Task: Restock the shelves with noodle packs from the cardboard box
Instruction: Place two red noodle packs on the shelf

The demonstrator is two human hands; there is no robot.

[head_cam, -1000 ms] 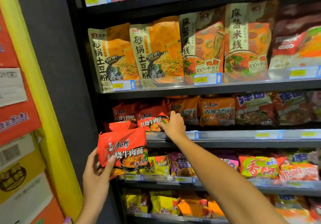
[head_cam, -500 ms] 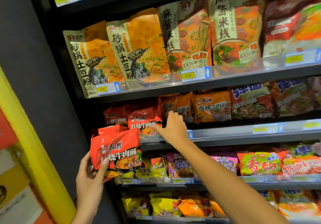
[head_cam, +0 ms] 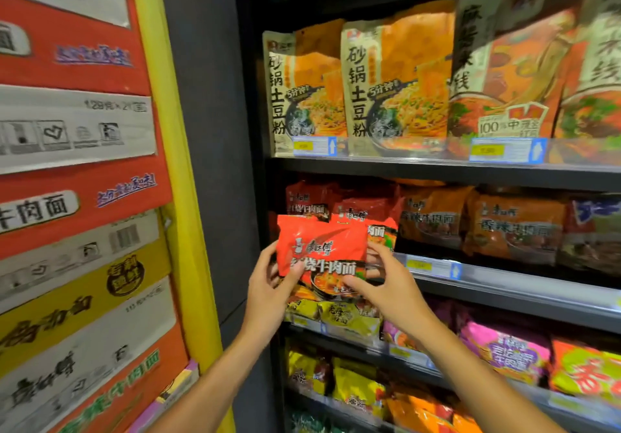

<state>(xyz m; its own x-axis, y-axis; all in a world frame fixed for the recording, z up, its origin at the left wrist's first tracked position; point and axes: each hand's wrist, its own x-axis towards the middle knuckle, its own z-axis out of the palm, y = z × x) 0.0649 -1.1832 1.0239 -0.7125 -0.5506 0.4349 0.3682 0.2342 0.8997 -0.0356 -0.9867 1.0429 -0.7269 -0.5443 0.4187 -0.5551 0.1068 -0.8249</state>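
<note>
A person's left hand [head_cam: 268, 293] and right hand [head_cam: 391, 289] hold a red noodle pack [head_cam: 321, 252] between them, upright and facing the camera, in front of the left end of the middle shelf [head_cam: 504, 284] of a dark store rack. The left fingers [head_cam: 268, 257] curl round the pack's left edge with the thumb on its face; the right thumb presses the lower right corner while the other right fingers [head_cam: 379, 254] wrap behind the right edge, so both hands are clamped on the pack. Just behind it, matching red packs [head_cam: 363, 210] stand on that shelf, with darker orange packs [head_cam: 514, 227] to their right. Tall orange pouches [head_cam: 396, 86] line the shelf above, yellow packs [head_cam: 349, 318] and pink packs [head_cam: 504, 348] the shelf below. Printed cardboard boxes [head_cam: 77, 197] are stacked at far left, beside a yellow post [head_cam: 174, 177].
</note>
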